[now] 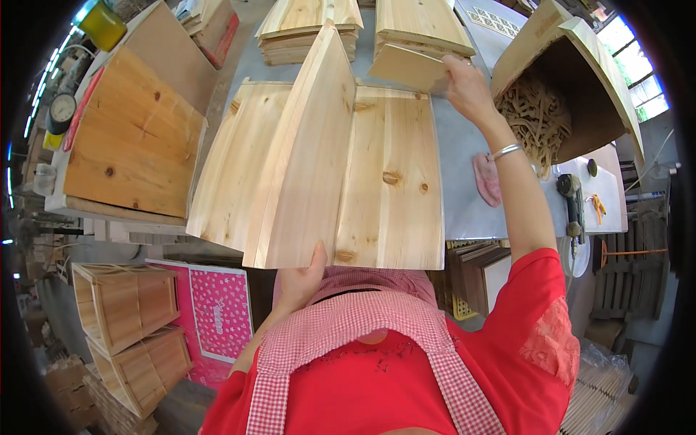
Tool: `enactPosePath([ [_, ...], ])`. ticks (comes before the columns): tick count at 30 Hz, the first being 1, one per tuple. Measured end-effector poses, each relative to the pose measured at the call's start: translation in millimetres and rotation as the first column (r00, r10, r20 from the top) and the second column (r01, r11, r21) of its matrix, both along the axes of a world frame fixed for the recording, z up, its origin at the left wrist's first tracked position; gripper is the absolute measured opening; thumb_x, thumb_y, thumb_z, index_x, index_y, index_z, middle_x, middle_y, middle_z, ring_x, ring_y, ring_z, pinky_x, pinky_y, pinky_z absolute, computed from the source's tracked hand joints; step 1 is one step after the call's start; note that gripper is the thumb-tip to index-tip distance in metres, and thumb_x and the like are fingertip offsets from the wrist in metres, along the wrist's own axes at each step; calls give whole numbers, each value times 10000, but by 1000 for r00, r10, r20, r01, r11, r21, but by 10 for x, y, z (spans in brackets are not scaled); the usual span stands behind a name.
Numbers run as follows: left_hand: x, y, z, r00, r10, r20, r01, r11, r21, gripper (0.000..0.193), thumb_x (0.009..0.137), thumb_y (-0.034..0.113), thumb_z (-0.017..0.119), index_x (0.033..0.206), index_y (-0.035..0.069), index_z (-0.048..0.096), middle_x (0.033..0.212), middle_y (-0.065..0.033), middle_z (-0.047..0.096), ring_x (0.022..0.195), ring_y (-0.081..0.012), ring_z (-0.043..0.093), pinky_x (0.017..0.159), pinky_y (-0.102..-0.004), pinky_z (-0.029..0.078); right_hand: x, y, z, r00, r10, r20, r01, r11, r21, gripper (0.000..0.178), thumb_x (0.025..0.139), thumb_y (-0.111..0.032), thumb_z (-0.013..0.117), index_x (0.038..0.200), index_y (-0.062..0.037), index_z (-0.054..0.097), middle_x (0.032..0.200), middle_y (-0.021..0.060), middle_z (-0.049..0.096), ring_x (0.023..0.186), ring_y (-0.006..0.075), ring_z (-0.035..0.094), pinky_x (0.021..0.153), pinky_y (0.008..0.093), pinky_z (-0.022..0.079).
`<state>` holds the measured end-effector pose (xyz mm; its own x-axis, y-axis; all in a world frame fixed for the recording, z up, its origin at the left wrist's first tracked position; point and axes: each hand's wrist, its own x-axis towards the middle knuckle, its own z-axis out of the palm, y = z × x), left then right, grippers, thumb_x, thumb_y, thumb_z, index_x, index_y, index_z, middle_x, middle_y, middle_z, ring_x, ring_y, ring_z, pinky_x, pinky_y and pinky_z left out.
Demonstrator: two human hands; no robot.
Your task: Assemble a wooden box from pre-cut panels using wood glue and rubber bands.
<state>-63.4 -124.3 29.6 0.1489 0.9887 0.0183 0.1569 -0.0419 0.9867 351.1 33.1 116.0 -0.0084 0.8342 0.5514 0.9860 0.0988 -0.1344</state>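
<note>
An upright knotty pine panel [312, 159] stands tilted over the table in front of me. My left hand [303, 279] grips its near lower edge, thumb on the right face, the other fingers mostly hidden behind it. Flat pine boards lie on both sides of it, a left board [235, 159] and a right board [395, 174]. At the far right, my right hand [467, 88] pinches the corner of a thin tan sheet [407, 67] just above the far end of the right board. I cannot tell what the sheet is made of.
Stacked pine boards [310, 25] stand at the back. On the right, a cardboard box [580, 94] holds tan strips [533, 119]; a pink cloth [487, 180], a dark power tool [573, 206] and orange-handled pliers [597, 208] lie nearby. Wooden crates [130, 304] stand low left.
</note>
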Motion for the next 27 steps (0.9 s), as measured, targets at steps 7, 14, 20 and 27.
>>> enactPosePath([
  [7, 9, 23, -17, 995, 9, -103, 5, 991, 133, 179, 887, 45, 651, 1044, -39, 642, 932, -100, 665, 841, -189, 633, 722, -324, 513, -47, 259, -108, 996, 50, 69, -45, 996, -78, 152, 787, 5, 526, 926, -47, 557, 858, 184, 647, 899, 398, 604, 751, 500, 453],
  [14, 17, 42, 4, 986, 6, -169, 26, 983, 183, 124, 877, 41, 654, 978, -32, 656, 848, -85, 655, 781, -187, 626, 677, -329, 504, -5, 553, -26, 999, 21, 42, -10, 968, -250, 80, 854, -56, 516, 908, -19, 561, 929, 239, 649, 940, 449, 599, 802, 540, 465],
  [20, 20, 36, 30, 973, -16, -231, 75, 966, 249, 100, 883, 55, 651, 948, -20, 666, 810, -89, 653, 732, -194, 625, 636, -341, 497, -3, 906, 96, 986, -61, 158, 114, 928, -355, 278, 793, -222, 655, 990, -28, 683, 1003, 214, 697, 985, 375, 661, 856, 486, 517],
  [27, 16, 6, -26, 967, -9, -255, 81, 958, 274, 109, 874, 67, 668, 949, -8, 692, 804, -118, 679, 712, -248, 664, 616, -349, 514, -17, 975, 18, 987, -77, 143, 115, 953, -282, 384, 802, -378, 710, 985, -41, 696, 988, 187, 705, 964, 359, 663, 830, 466, 524],
])
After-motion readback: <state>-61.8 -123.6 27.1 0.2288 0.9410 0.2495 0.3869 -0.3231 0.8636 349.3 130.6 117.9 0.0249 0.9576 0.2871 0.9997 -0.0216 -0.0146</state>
